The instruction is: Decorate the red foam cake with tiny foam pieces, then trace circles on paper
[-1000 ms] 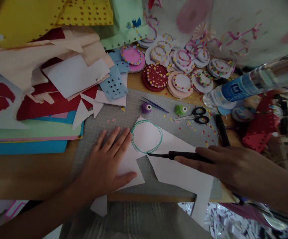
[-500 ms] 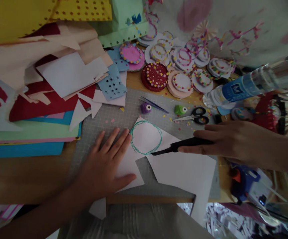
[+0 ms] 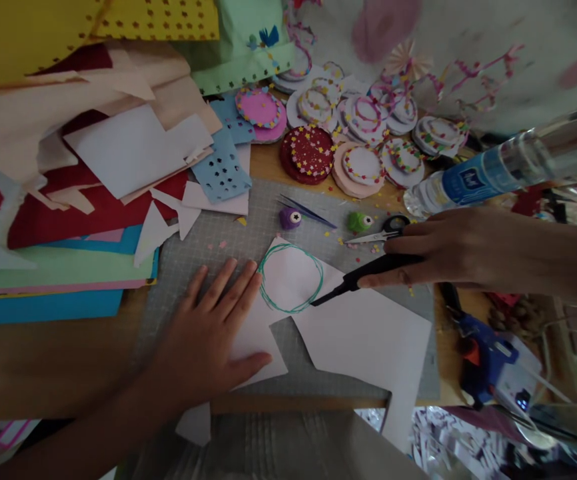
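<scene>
My left hand (image 3: 208,333) lies flat with fingers spread on a white sheet of paper (image 3: 358,333), just left of a green circle (image 3: 291,277) drawn on it. The sheet rests on a grey cutting mat (image 3: 228,233). My right hand (image 3: 438,250) is closed round a black craft knife (image 3: 363,277). The knife's tip touches the right edge of the green circle.
Stacks of coloured paper (image 3: 68,200) fill the left. Decorated paper discs (image 3: 363,167) lie at the back, with scissors (image 3: 386,230), two small punches (image 3: 291,217) and tweezers nearby. A water bottle (image 3: 488,173) lies at the right above a blue glue gun (image 3: 483,353).
My right hand has swung up and away from me, carrying the knife's tip counter-clockwise from the circle's bottom to its right edge. The glue gun has come into view. My left hand has stayed put.
</scene>
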`<action>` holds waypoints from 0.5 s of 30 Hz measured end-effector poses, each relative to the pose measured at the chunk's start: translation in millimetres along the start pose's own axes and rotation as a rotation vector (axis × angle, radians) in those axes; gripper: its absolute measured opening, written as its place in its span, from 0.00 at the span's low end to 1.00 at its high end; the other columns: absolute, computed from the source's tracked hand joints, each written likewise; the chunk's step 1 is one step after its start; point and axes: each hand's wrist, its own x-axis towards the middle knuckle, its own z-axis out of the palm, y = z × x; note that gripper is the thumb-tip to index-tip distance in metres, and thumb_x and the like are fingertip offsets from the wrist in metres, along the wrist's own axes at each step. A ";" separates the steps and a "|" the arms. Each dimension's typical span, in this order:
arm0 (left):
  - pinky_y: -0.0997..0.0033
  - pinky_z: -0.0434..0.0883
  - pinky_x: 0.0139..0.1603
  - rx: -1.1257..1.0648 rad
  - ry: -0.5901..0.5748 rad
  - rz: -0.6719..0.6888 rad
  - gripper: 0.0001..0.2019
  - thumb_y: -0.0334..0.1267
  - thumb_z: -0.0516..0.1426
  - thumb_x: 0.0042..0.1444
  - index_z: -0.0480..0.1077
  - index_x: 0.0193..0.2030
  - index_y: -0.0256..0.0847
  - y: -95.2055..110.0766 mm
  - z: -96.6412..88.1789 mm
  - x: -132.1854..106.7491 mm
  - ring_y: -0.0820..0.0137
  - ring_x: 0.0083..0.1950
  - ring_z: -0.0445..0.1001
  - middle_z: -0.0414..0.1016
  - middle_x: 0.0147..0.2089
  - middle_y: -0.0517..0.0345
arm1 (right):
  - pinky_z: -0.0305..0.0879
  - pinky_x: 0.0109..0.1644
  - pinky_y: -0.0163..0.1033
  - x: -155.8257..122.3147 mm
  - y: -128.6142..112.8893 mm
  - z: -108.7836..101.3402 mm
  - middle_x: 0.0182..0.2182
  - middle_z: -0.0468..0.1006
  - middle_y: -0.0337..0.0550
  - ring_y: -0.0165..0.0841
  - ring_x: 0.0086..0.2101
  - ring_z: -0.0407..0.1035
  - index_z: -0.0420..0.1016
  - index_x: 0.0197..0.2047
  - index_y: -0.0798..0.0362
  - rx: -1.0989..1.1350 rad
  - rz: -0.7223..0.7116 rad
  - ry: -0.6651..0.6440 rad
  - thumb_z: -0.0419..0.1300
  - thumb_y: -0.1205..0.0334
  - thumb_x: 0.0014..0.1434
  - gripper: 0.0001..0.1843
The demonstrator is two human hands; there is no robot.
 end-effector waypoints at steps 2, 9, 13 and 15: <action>0.43 0.41 0.73 -0.005 -0.003 0.000 0.45 0.62 0.50 0.61 0.48 0.75 0.29 -0.3 0.2 0.3 0.45 0.75 0.50 0.50 0.76 0.43 | 0.51 0.32 0.41 3.4 5.1 -2.4 0.32 0.67 0.39 0.36 0.30 0.59 0.51 0.73 0.37 0.004 -0.022 0.013 0.40 0.73 0.68 0.35; 0.43 0.41 0.72 -0.003 0.002 -0.003 0.45 0.63 0.50 0.61 0.51 0.74 0.28 0.2 -1.0 0.9 0.44 0.74 0.51 0.51 0.75 0.43 | 0.51 0.37 0.41 9.1 29.0 -13.2 0.38 0.69 0.40 0.34 0.32 0.58 0.55 0.71 0.35 0.090 -0.058 -0.101 0.40 0.73 0.67 0.34; 0.43 0.42 0.72 0.006 0.000 -0.004 0.45 0.63 0.50 0.61 0.49 0.74 0.28 -0.4 0.7 0.5 0.45 0.75 0.50 0.49 0.76 0.44 | 0.53 0.38 0.40 10.2 38.2 -16.3 0.40 0.71 0.38 0.34 0.34 0.59 0.58 0.70 0.34 0.093 -0.056 -0.148 0.45 0.74 0.65 0.35; 0.42 0.42 0.72 0.016 0.002 0.005 0.46 0.63 0.50 0.61 0.48 0.74 0.28 -0.7 1.5 0.2 0.44 0.75 0.49 0.49 0.76 0.43 | 0.53 0.38 0.39 13.3 41.3 -18.6 0.39 0.71 0.38 0.34 0.34 0.58 0.62 0.68 0.36 0.105 -0.076 -0.136 0.44 0.74 0.64 0.34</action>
